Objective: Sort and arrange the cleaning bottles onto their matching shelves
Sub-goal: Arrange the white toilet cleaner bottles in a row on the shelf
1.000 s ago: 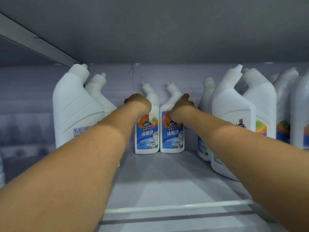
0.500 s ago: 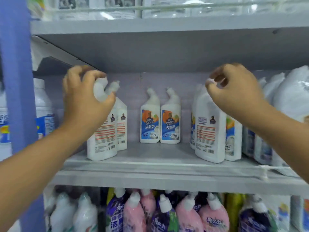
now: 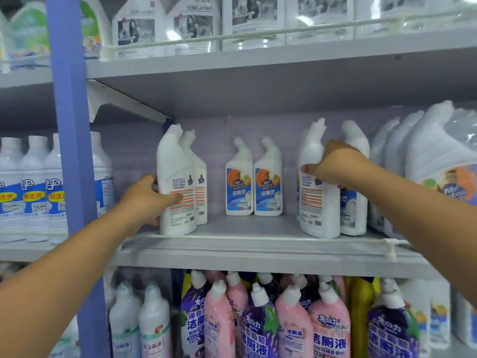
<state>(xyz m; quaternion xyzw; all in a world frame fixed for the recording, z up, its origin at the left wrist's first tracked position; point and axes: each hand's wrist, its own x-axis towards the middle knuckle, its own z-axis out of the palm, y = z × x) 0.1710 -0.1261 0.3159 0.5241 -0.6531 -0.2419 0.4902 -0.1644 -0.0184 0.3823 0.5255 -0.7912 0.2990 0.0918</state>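
On the middle shelf point(image 3: 258, 250), a grey metal board with a thin white rail along its front lip, stand white plastic toilet-cleaner bottles with bent, angled necks and smooth glossy sides. The left hand point(image 3: 144, 200), at about 9 o'clock from the shelf's centre, wraps around the left front bottle point(image 3: 178, 192), thumb lying across its printed back label, fingers hidden behind it; the forearm stretches up from 7 o'clock. The right hand point(image 3: 333, 164), at about 3 o'clock, is clamped on the shoulder of the right front bottle point(image 3: 316, 202), thumb pointing left across its face, the arm entering from 4 o'clock. Both gripped bottles stand upright near the shelf's front edge, each with a second bottle just behind it. Between the hands, further back, two matching bottles point(image 3: 253, 182) stand side by side with blue and orange labels facing out. The lower shelf holds pink and purple bottles point(image 3: 271, 324) with white caps, packed tightly. A blue upright post point(image 3: 69, 151) rises at 9 o'clock, with ribbed clear-white bottles point(image 3: 31, 187) to its left. The top shelf carries large white jugs point(image 3: 165, 24).
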